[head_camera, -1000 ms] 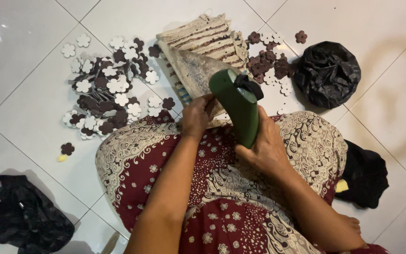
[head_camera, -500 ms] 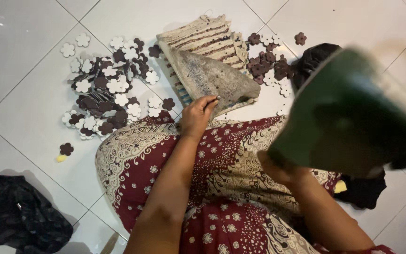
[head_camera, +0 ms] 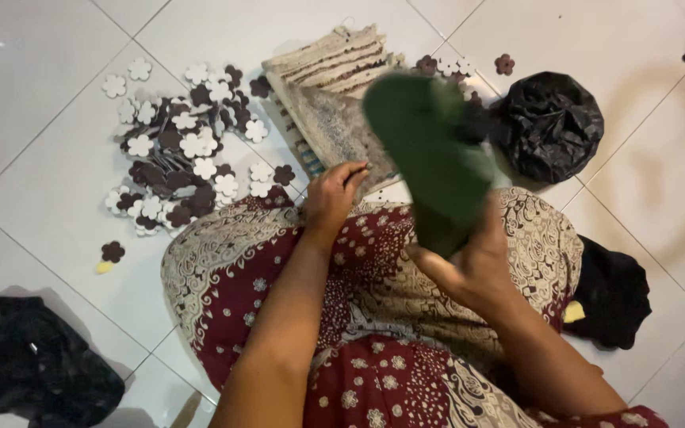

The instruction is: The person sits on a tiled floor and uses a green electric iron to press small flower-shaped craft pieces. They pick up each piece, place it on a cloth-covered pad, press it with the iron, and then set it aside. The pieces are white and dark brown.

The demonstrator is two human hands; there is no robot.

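The right hand point(head_camera: 477, 265) grips a dark green tool point(head_camera: 434, 158), its fingers wrapped around the lower end; the tool is smeared by motion blur, so its exact shape and kind are hard to make out, and its far end merges with something dark just beside the black plastic bag point(head_camera: 549, 123). The tool hangs above the person's lap, over the near edge of a flat grey sheet point(head_camera: 334, 131) that lies on a stack of woven tan mats point(head_camera: 327, 59) on the white tiled floor point(head_camera: 49, 182). The tool hides part of that sheet and stack.

The left hand point(head_camera: 333, 198) rests at the near edge of the grey sheet, fingers curled narrow with the tips on or just at the sheet; whether they pinch anything cannot be told.

The lap is covered by a maroon and cream patterned cloth point(head_camera: 358, 301). Left of the mats lies a heap of small flower-shaped cutouts point(head_camera: 180, 154), white and dark brown mixed, with one brown piece point(head_camera: 112, 251) apart nearer the person. A few more cutouts point(head_camera: 457, 67) show beyond the tool, partly hidden. A black bundle point(head_camera: 37, 368) sits at the near left, cut off by the frame, and another dark cloth point(head_camera: 616, 293) lies at the right.
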